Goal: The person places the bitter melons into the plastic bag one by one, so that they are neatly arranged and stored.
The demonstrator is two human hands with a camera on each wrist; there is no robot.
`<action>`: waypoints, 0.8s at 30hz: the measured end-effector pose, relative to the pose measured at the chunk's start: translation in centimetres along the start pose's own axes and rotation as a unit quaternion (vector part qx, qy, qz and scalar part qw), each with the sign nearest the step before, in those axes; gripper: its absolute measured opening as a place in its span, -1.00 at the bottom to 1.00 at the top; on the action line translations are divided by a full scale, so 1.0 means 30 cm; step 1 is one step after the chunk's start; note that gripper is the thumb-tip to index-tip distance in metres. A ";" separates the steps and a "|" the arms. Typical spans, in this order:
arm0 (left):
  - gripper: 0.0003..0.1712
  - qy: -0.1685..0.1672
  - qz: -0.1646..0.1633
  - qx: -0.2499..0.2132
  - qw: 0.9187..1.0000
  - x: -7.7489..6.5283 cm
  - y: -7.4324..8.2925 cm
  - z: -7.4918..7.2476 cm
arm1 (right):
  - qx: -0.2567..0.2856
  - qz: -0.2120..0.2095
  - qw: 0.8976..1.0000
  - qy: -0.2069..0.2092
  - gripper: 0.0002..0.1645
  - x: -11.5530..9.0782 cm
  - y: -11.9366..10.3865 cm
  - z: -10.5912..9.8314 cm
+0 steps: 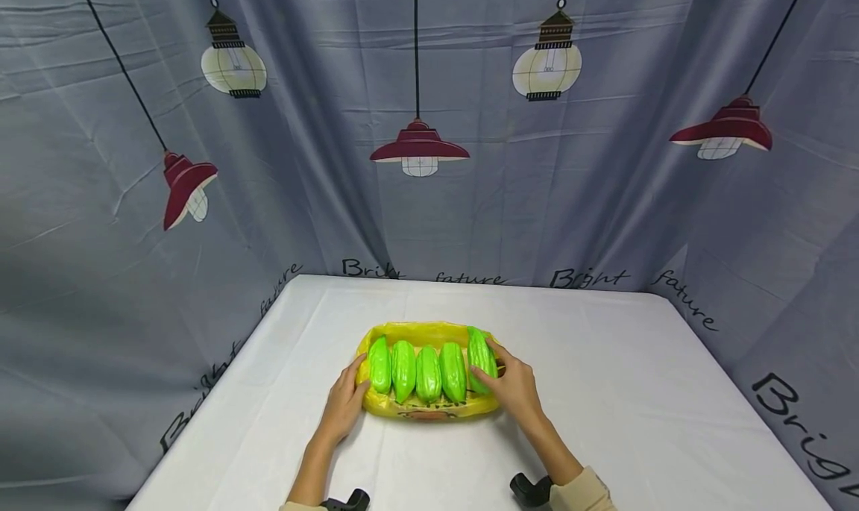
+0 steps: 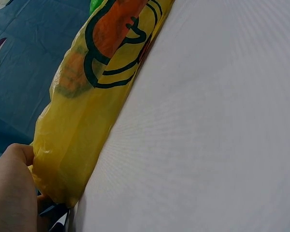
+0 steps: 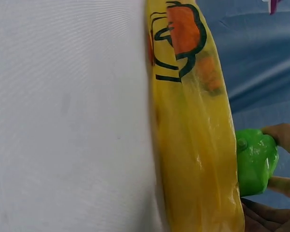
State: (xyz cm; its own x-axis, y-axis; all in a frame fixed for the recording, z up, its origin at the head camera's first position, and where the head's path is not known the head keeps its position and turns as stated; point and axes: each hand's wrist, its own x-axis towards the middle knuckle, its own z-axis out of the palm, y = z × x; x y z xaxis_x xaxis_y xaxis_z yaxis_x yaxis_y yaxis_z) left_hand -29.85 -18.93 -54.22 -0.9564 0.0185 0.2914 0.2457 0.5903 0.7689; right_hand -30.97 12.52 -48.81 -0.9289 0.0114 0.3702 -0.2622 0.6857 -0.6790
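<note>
A yellow plastic bag (image 1: 429, 412) with a printed drawing lies on the white table, spread open like a shallow tray. Several glossy, ribbed green gourds (image 1: 429, 375) stand side by side in it. My left hand (image 1: 345, 400) grips the bag's left end; in the left wrist view the thumb (image 2: 22, 153) presses against the yellow plastic. At the right end, my right hand (image 1: 517, 384) holds the rightmost green gourd (image 1: 479, 358) between thumb and fingers. That gourd's lobed end (image 3: 255, 159) shows behind the bag's edge in the right wrist view.
The white-covered table (image 1: 590, 362) spreads around the bag. Grey-blue curtains (image 1: 470, 212) printed with lamps and lettering enclose its back and sides. A black wrist mount (image 1: 530, 488) sits by the right wrist, another black mount (image 1: 349, 500) by the left.
</note>
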 end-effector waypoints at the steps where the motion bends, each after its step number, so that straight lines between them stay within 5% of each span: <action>1: -0.44 0.000 0.000 0.000 1.000 0.000 0.001 0.000 | -0.002 -0.002 1.000 0.001 -0.21 -0.001 0.000 0.002; 24: -0.44 -0.004 0.002 -0.001 1.000 0.000 0.000 -0.001 | -0.041 0.001 0.999 -0.035 -0.26 -0.012 0.014 0.055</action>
State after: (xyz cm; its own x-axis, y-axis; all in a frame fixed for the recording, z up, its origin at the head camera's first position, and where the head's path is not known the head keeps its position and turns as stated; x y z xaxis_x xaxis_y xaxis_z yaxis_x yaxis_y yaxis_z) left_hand -29.85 -18.96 -54.20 -0.9568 0.0274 0.2895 0.2494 0.5892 0.7685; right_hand -31.19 11.62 -50.27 -0.9459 -0.0360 0.3224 -0.2411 0.7430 -0.6244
